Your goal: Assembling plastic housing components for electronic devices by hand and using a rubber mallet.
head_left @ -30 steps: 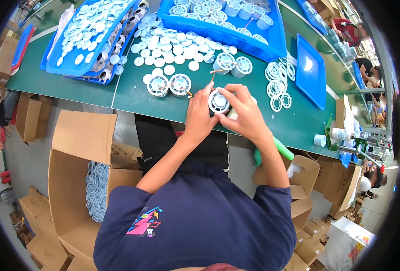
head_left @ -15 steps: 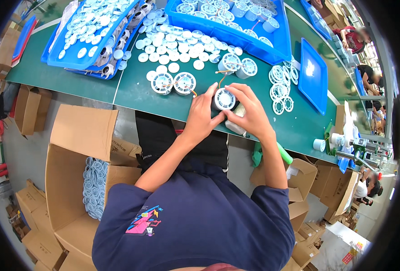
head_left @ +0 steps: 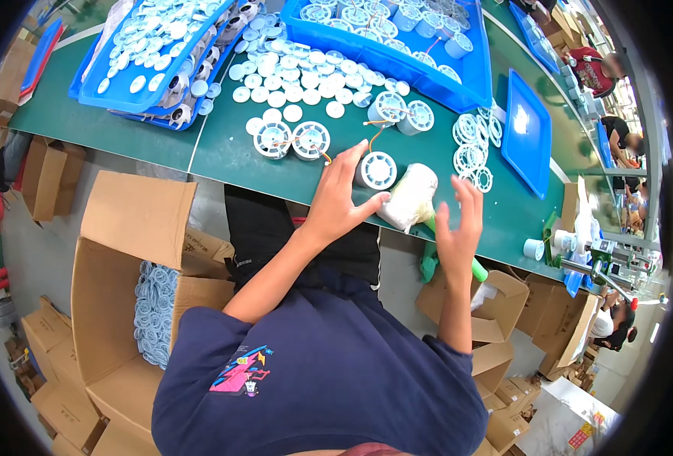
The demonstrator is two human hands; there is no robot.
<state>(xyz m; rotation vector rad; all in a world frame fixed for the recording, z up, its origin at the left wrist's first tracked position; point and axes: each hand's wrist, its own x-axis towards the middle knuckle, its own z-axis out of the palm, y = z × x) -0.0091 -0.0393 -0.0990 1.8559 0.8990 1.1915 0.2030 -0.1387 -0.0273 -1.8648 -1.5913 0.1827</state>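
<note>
A short round cylinder with a white slotted ring on top (head_left: 376, 170) stands near the front edge of the green table, a thin orange-brown wire rising from its back. My left hand (head_left: 340, 201) curves around its left side, fingers and thumb apart; whether they touch it is hard to see. To the right lies a bundle wrapped in whitish, clear film (head_left: 411, 196). Past it, my right hand (head_left: 460, 228) hangs open in the air, holding nothing. Similar pairs of ringed cylinders stand behind (head_left: 389, 108) and at left (head_left: 311, 140).
Many pale discs (head_left: 291, 80) cover the table behind. A blue bin (head_left: 397, 59) holds more cylinders; stacked blue trays (head_left: 135, 106) hold discs. Flat white rings (head_left: 469, 156) lie beside a blue tray (head_left: 526, 133). A cardboard box (head_left: 108, 304) with light-blue rings stands at lower left.
My right hand has let go of the ringed cylinder and moved right and toward me, opening. The wrapped bundle now shows fully. My left hand stays beside the cylinder.
</note>
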